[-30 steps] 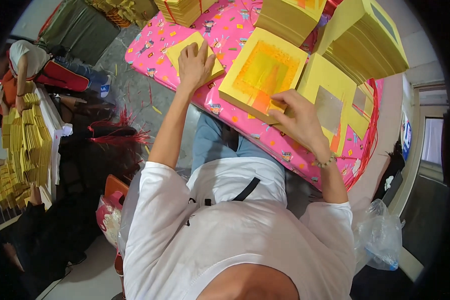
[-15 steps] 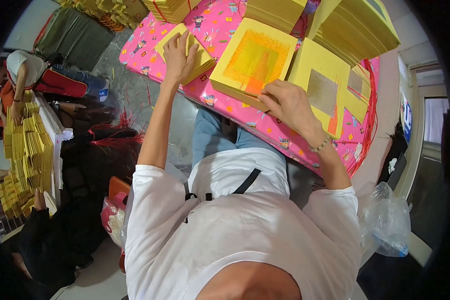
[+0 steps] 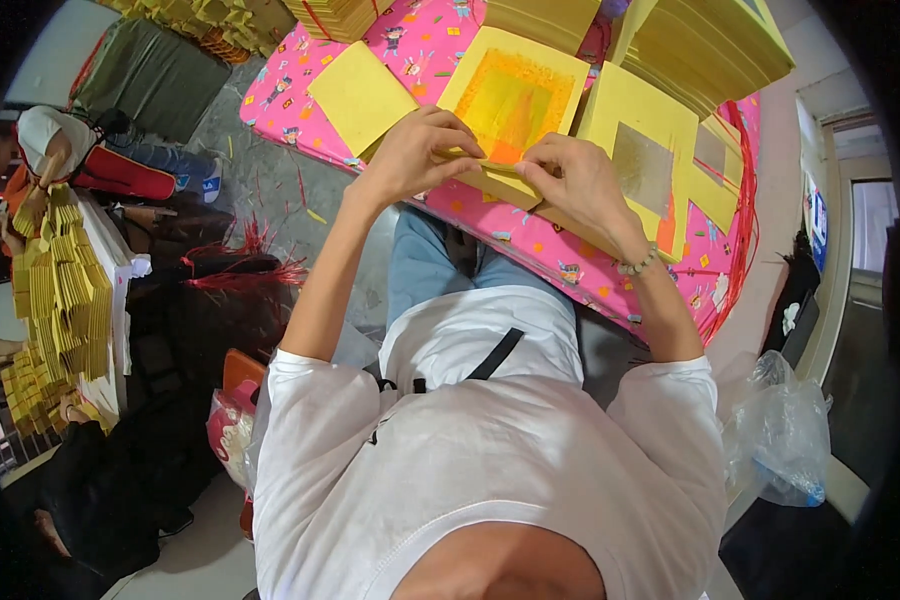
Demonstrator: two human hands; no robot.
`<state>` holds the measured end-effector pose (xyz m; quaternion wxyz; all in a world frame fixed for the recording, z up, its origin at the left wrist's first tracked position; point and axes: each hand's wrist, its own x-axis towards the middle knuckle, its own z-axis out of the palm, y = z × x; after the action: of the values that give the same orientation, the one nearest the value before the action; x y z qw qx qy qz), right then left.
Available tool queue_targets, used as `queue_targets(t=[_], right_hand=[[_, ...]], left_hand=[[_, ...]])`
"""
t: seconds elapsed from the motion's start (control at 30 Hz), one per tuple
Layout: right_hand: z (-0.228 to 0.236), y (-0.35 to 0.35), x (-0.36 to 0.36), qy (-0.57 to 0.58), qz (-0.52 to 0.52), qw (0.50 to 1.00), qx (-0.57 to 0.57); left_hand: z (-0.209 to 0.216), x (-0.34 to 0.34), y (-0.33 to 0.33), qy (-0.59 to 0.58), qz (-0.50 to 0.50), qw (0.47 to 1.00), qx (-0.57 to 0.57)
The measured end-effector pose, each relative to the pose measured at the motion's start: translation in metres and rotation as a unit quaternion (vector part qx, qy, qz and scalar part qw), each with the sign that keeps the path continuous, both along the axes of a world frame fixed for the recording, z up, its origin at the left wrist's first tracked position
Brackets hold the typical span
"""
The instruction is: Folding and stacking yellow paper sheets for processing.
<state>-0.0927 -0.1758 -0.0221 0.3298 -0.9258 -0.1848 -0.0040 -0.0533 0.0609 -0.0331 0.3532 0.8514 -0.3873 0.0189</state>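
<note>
A stack of yellow paper (image 3: 570, 85), its top sheet printed with an orange-bordered square, lies before me on the pink patterned cloth (image 3: 420, 45). At the near left corner of that stack, my left hand (image 3: 420, 150) pinches the lifted edge of a sheet. My right hand (image 3: 578, 180) is closed on the same near edge, thumb in front and fingers above. How many sheets they grip is hidden. Left of it lies a smaller plain yellow paper stack (image 3: 360, 95), partly behind my left hand. On the right sits another yellow stack (image 3: 660, 115) with a greyish square.
Tall yellow paper bundles (image 3: 705, 50) stand along the back. Red strings (image 3: 740, 220) hang over the right table edge. At the left, people work by a white table (image 3: 110, 290) piled with yellow folded paper (image 3: 60, 270). A clear plastic bag (image 3: 780, 430) is low on the right.
My left hand has left the plain stack and moved right to the printed stack's near edge. The right hand stays there; the edge is now raised between both hands.
</note>
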Motion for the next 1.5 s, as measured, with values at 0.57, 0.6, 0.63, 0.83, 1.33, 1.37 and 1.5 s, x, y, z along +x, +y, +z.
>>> queue_targets(t=[0.57,0.6,0.63,0.83,1.33,1.37,1.5], right_hand=[[0.001,-0.002,0.005,0.014,0.003,1.000,0.002],[0.001,-0.001,0.004,0.008,-0.006,1.000,-0.004],[0.002,0.000,0.003,0.005,-0.005,1.000,-0.003],[0.013,0.003,0.000,-0.132,0.005,0.991,-0.004],[0.006,-0.013,0.026,0.005,-0.138,0.947,0.289],[0.004,-0.014,0.032,0.051,-0.126,0.935,0.329],[0.005,-0.012,0.052,0.025,-0.026,0.940,0.341]], left_hand=[[-0.011,0.005,0.001,0.064,0.015,0.997,-0.033],[-0.011,0.005,0.001,0.055,0.012,0.998,-0.029],[-0.009,0.006,0.000,0.044,0.009,0.999,-0.024],[0.006,0.004,-0.010,0.000,0.007,1.000,0.014],[0.006,0.016,-0.018,0.199,0.066,0.890,-0.404],[0.009,0.014,-0.018,0.198,0.065,0.890,-0.405],[0.011,0.011,-0.016,0.271,0.010,0.879,-0.392]])
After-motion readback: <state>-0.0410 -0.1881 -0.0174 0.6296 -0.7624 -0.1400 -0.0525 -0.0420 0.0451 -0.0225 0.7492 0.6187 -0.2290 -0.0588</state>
